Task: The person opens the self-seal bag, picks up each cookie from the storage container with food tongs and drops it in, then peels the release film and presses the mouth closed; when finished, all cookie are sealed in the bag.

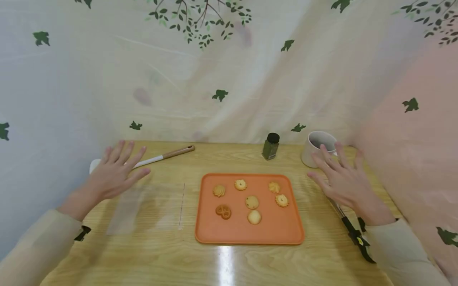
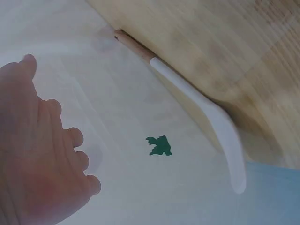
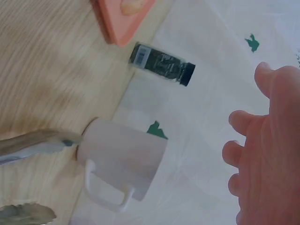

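My left hand (image 1: 116, 172) hovers palm down with fingers spread, holding nothing. Below it lies a spatula (image 2: 220, 122) with a white head and a wooden handle (image 1: 179, 151), its head partly hidden by the hand. Likewise spread and holding nothing, my right hand (image 1: 343, 182) overlaps a white mug (image 1: 308, 153) in the head view. Under the right forearm lie tongs (image 1: 348, 225) with black handles; their metal tips (image 3: 37, 143) show beside the mug. Between the hands sits an orange tray (image 1: 207, 234) bearing several cookies, among them a pretzel-shaped cookie (image 1: 223, 211).
A flat clear plastic bag (image 1: 157, 210) lies left of the tray. Behind the tray stands a small jar (image 1: 270, 147) with a black lid and green contents. A pale curtain (image 1: 171, 87) with leaf prints hangs along the table's back edge and around both sides.
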The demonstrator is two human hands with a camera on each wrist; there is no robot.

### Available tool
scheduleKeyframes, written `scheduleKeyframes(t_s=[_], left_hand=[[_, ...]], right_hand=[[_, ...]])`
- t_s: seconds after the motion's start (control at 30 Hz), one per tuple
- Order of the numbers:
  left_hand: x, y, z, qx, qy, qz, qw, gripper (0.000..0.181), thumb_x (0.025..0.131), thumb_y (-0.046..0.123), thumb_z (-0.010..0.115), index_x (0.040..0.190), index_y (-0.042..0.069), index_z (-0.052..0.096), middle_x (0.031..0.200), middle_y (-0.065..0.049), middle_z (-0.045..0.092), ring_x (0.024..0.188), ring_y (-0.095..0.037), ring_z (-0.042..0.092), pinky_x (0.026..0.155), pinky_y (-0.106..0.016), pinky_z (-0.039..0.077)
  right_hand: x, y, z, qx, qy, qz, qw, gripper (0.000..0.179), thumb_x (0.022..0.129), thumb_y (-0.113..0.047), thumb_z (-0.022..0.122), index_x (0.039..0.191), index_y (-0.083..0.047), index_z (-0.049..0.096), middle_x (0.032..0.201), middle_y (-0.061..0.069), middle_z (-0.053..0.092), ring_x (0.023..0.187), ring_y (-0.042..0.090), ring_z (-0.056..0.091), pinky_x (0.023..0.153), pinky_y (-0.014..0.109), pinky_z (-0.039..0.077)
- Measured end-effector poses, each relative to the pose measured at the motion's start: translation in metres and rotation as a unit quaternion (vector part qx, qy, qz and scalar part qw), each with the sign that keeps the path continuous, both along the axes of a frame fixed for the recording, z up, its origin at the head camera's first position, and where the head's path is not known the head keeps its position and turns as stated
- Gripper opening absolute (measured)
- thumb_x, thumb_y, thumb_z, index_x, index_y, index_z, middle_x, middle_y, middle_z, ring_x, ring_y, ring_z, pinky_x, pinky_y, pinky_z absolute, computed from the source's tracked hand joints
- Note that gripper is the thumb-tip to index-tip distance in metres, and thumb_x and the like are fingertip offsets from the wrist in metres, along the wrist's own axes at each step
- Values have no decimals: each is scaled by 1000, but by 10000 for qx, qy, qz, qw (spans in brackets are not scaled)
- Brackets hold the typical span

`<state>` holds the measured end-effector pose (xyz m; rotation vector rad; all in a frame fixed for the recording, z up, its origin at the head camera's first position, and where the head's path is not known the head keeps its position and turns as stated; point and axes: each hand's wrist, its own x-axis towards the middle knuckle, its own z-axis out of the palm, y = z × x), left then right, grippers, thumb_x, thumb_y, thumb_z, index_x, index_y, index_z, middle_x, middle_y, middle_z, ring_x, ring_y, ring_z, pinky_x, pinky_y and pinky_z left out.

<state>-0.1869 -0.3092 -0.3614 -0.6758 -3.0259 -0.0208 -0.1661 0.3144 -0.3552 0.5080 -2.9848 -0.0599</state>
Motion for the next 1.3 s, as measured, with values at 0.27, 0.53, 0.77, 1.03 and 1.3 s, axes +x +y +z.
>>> scheduleKeyframes(t_s=[0.27, 0.53, 0.77, 1.03, 1.3], left_hand=[[7, 4, 11, 568, 479, -537, 9958, 74, 107, 47, 47, 164, 16, 12, 167, -19, -6, 152, -33, -16, 118, -60, -10], [17, 7, -14, 1195, 272, -1256, 9845, 81, 103, 33, 60, 164, 17, 9, 169, -11, 0, 155, -30, -3, 123, -37, -2], [22, 19, -57, 956, -653, -1070, 9875, 84, 104, 51, 53, 164, 16, 6, 170, -5, 3, 155, -28, 6, 123, -30, 2], [24, 31, -79, 853, -1501, -1059, 9793, 79, 104, 56, 48, 160, 5, 26, 167, -18, 15, 152, -39, 12, 118, -63, 15], [20, 34, -94, 812, -1660, -1261, 9746, 80, 102, 62, 45, 161, 10, 26, 167, -14, 17, 152, -35, 14, 118, -63, 14]], right_hand=[[-6, -30, 13, -185, 234, 1136, 9931, 60, 111, -38, 39, 162, -13, 23, 169, 14, 9, 152, 45, 1, 116, 64, -13], [-20, -79, 3, 25, 207, 2389, 9708, 63, 110, -39, 42, 163, -12, 20, 169, 13, 11, 154, 35, -2, 122, 55, -1], [-23, -139, -17, 384, -101, 3351, 9414, 58, 112, -40, 34, 161, -11, 26, 168, 12, 13, 154, 33, 1, 122, 54, 6], [-28, -212, -40, 782, -634, 3960, 9127, 59, 111, -47, 25, 162, -17, 23, 169, 3, 13, 155, 26, 1, 124, 47, 5], [-29, -269, -65, 1230, -1144, 4176, 8930, 59, 111, -51, 19, 163, -24, 22, 169, -3, 13, 155, 22, 2, 124, 45, 8]])
